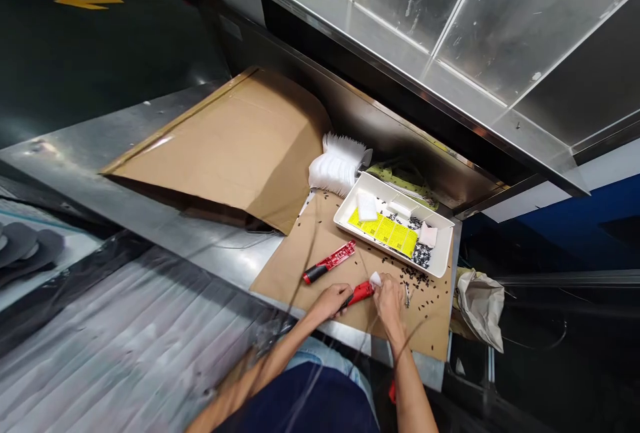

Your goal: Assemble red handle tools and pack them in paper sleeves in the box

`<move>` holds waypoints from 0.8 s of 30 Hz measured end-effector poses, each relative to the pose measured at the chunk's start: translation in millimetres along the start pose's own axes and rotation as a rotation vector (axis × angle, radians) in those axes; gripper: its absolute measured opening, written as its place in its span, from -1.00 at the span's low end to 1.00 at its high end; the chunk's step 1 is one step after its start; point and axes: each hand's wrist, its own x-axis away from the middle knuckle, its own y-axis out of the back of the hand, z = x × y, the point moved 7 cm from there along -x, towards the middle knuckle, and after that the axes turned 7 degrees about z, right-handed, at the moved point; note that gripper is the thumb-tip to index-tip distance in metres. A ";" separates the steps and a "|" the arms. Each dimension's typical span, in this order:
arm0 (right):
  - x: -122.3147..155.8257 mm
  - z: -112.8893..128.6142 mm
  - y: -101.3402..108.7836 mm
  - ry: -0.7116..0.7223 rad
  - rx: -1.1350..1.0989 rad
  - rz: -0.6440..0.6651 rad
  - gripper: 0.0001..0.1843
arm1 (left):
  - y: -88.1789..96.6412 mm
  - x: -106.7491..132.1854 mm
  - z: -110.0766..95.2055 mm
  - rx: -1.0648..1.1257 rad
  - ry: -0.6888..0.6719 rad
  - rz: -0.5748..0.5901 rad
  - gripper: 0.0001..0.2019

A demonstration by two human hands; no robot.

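Note:
My left hand (336,301) is closed round the black end of a red-and-black handle-shaped piece (361,292), low over the brown cardboard sheet (287,272). At the far end of that piece, my right hand (390,296) pinches a small white pad (375,278), which appears to touch the red tip. Whether the pad is foam or cloth I cannot tell. A second red-and-black handle-shaped piece (330,262) lies on the cardboard just beyond my left hand. Small black bits (417,280) are scattered beside my right hand.
A white tray (440,260) holds a yellow label sheet (385,232), white pads and black bits. Behind it stands a stack of thin white sheets (334,170). A large cardboard box (235,146) occupies the left of the metal bench; a pale bag (480,306) hangs at right.

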 end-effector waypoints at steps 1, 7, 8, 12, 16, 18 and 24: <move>-1.1 -0.8 2.7 -0.006 0.004 0.007 -0.75 | 0.5 1.1 -0.8 -0.038 -0.013 -0.021 -0.58; 3.1 -0.1 13.4 0.043 -0.013 0.059 -0.75 | 5.7 15.5 -18.2 -0.252 -0.137 -0.109 -0.59; 4.0 -1.1 14.5 0.040 -0.018 0.057 -0.74 | 6.8 18.3 -22.1 -0.275 -0.161 -0.121 -0.62; 4.8 -5.7 16.5 0.007 -0.049 0.031 -0.75 | 8.3 26.3 -32.2 -0.340 -0.224 -0.149 -0.66; 1.1 -8.1 15.4 -0.022 -0.109 0.019 -0.79 | 6.5 29.3 -32.4 -0.352 -0.257 -0.164 -0.66; -0.3 -12.3 16.8 -0.060 -0.147 0.008 -0.80 | 5.6 30.3 -30.0 -0.338 -0.261 -0.170 -0.66; 2.0 -34.0 24.6 -0.154 -0.365 -0.010 -0.84 | 4.3 30.8 -24.6 -0.228 -0.242 -0.177 -0.73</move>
